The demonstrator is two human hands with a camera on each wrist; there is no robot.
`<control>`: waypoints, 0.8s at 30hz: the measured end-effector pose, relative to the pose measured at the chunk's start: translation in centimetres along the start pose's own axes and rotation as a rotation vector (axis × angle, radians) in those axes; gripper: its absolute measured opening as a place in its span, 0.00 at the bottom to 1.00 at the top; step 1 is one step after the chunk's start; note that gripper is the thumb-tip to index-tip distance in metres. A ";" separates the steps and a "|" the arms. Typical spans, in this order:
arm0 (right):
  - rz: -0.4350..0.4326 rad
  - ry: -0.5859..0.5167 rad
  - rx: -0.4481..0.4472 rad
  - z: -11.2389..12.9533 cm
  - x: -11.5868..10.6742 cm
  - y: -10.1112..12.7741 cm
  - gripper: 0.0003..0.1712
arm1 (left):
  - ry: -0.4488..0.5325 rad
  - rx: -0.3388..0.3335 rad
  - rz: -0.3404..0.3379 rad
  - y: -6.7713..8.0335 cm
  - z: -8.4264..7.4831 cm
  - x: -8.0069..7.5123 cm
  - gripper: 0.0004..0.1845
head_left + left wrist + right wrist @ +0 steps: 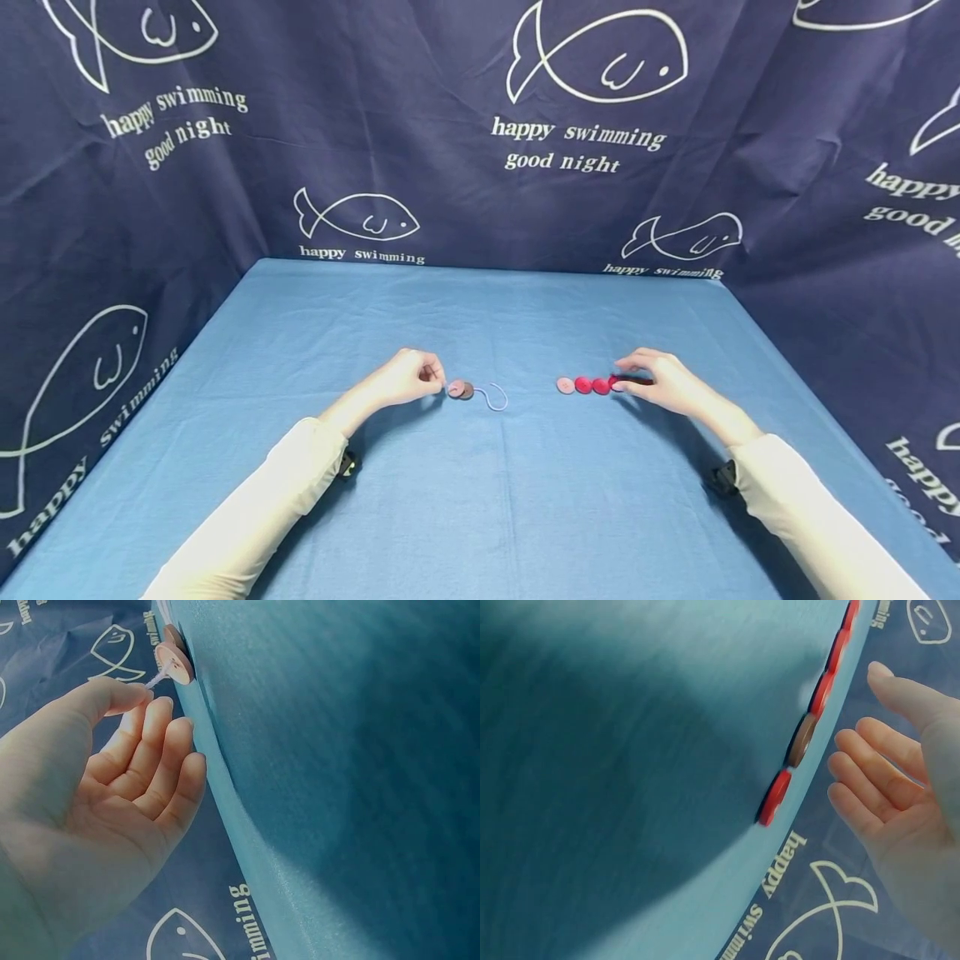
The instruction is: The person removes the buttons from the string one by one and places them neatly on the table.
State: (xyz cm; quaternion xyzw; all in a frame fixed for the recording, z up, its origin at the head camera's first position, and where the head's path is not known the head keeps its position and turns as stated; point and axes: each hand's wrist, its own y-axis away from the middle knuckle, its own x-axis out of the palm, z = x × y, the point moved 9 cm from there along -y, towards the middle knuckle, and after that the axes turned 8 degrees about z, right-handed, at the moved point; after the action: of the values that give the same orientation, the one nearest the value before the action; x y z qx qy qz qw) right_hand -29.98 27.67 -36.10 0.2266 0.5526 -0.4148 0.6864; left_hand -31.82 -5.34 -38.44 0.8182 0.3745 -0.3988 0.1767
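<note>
We are seeing a matt, finely textured blue cloth table cover (480,500), smooth, slightly glossy round red plastic-looking buttons (592,385), a thin pale cord (495,398), and soft, creased navy printed fabric backdrop (450,100) hanging behind.

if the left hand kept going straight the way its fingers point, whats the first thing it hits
Probably the pink button right at the fingertips of the left hand, which seems to pinch the cord threaded through it. The brown button sits just behind, then the cord's loop. Depth is hard to judge.
</note>
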 end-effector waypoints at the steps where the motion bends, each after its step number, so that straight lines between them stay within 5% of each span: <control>1: 0.001 -0.006 -0.005 0.2 0.1 -0.2 0.19 | 0.000 0.000 0.000 0.0 0.0 0.0 0.03; 24: 0.001 -0.026 -0.152 5.0 0.9 -4.0 0.18 | -0.006 0.011 0.004 0.0 0.1 0.1 0.03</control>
State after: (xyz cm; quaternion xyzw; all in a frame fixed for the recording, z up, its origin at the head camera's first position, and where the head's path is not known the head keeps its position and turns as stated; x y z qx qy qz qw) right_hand -30.33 21.35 -34.96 0.1688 0.5735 -0.3745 0.7087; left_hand -31.82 -5.36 -38.62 0.8188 0.3699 -0.4030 0.1740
